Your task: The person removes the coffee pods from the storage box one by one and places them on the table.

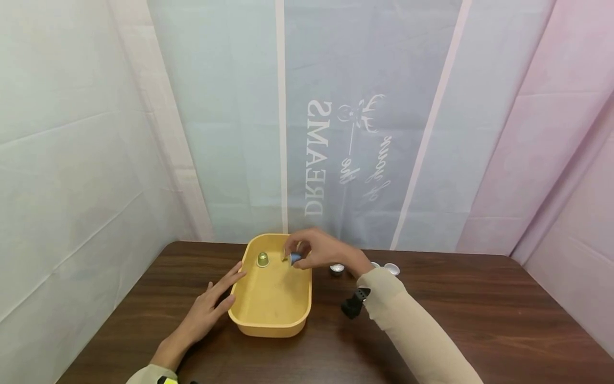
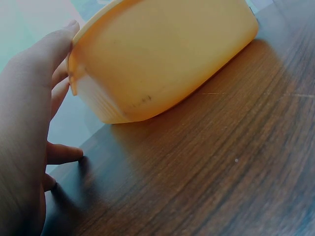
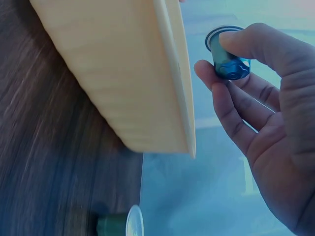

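Observation:
My right hand point(image 1: 318, 249) pinches a blue coffee capsule point(image 1: 295, 258) between thumb and fingers, above the right side of a yellow plastic tub point(image 1: 271, 330). In the right wrist view the capsule point(image 3: 230, 61) shows its rimmed end uppermost. A green coffee capsule point(image 1: 263, 260) stands inside the tub, toward its far left corner. My left hand point(image 1: 206, 312) rests against the tub's left rim with its fingers extended. From the left wrist, the thumb lies at the tub's rim point(image 2: 93, 24) and two fingertips reach down to the tabletop.
Right of the tub, a dark capsule point(image 1: 337, 270) with a silvery lid stands on the brown wooden table point(image 1: 460, 304). Farther right lies another capsule with a pale lid point(image 1: 392, 269), and one more is partly hidden by my right wrist. A printed cloth point(image 1: 249, 133) hangs behind.

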